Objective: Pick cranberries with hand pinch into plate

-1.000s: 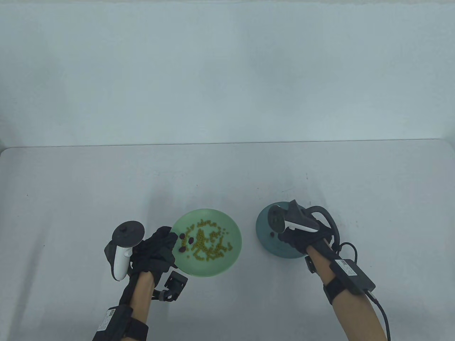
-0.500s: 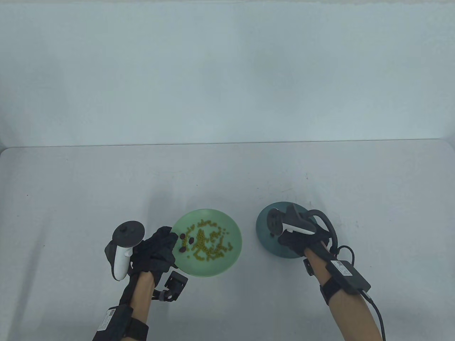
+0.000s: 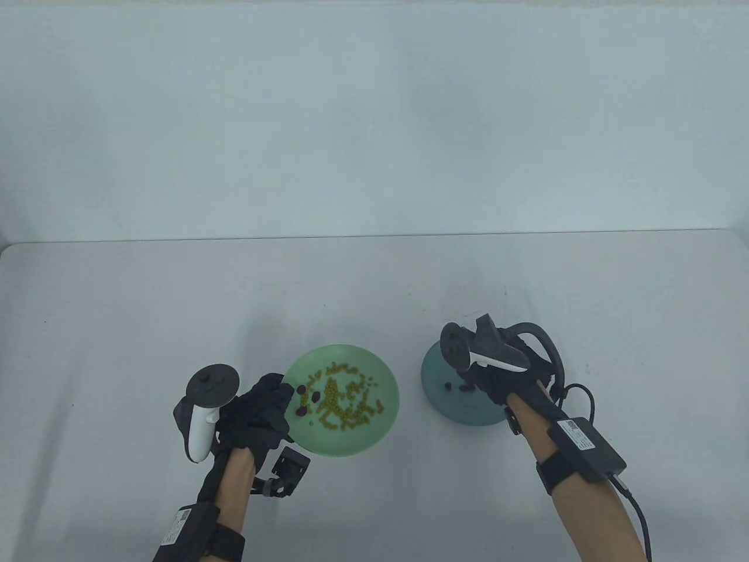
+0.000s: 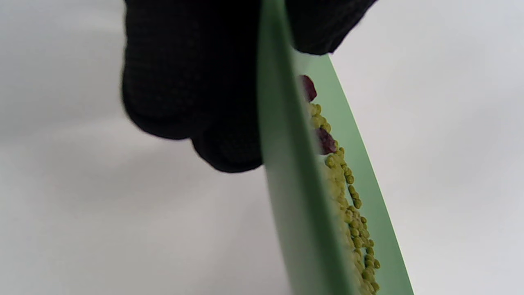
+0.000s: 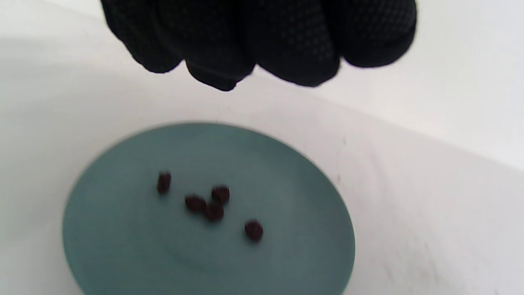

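Note:
A green plate [image 3: 380, 433] holds many small yellow-green beans [image 3: 342, 404] and three dark red cranberries [image 3: 314, 396] near its left side. My left hand [image 3: 275, 398] grips that plate's left rim; in the left wrist view the gloved fingers [image 4: 184, 94] lie under the rim [image 4: 286, 184] and the thumb lies over it, beside a cranberry [image 4: 308, 87]. The teal plate [image 3: 436, 374] to the right carries several cranberries [image 5: 213, 205]. My right hand [image 3: 488, 386] hovers above its far right part, fingertips [image 5: 254, 61] hanging loosely together and holding nothing.
Both plates sit near the table's front middle, about a hand's width apart. The grey table [image 3: 374, 293] stretches far back to a pale wall. A cable [image 3: 635, 515] runs from the right wrist unit.
My right hand has lifted and drifted toward the far right of the teal plate, uncovering more cranberries there. The left hand and green plate have stayed put.

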A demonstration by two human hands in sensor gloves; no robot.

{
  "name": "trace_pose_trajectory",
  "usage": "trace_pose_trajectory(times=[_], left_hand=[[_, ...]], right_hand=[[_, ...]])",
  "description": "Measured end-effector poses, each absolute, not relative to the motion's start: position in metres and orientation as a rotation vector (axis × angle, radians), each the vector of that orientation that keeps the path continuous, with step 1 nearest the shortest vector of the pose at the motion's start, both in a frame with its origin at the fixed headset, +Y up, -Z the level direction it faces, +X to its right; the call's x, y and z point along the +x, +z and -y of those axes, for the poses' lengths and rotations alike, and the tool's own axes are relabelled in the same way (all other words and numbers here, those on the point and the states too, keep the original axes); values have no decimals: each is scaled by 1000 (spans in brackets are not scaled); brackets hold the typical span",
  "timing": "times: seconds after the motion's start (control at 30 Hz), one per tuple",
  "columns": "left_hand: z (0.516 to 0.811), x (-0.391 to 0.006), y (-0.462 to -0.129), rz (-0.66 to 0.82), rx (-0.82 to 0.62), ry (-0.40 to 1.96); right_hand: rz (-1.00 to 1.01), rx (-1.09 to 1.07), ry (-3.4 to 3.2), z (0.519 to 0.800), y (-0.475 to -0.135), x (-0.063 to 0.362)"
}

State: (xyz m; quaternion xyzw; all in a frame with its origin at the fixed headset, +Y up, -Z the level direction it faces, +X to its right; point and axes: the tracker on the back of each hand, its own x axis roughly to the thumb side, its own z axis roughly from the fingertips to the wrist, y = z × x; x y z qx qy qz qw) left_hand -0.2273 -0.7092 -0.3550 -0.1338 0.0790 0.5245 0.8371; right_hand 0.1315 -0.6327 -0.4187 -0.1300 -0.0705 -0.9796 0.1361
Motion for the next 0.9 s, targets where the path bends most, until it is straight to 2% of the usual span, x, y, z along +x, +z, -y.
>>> trace_pose_trajectory(times=[0.2, 0.37, 0.6, 0.9], left_hand=[[709, -226, -355, -167, -282, 1114], [710, -225, -355, -159, -284, 1117], [710, -223, -355, -156, -286, 1111], [710, -220, -354, -149, -288, 1120]], right_hand=[[52, -518, -2802, 594, -402, 96], [-20, -654, -2776, 581, -391, 56], [-59, -782, -2746, 582, -383, 7], [-5, -890, -2728, 601, -380, -37]])
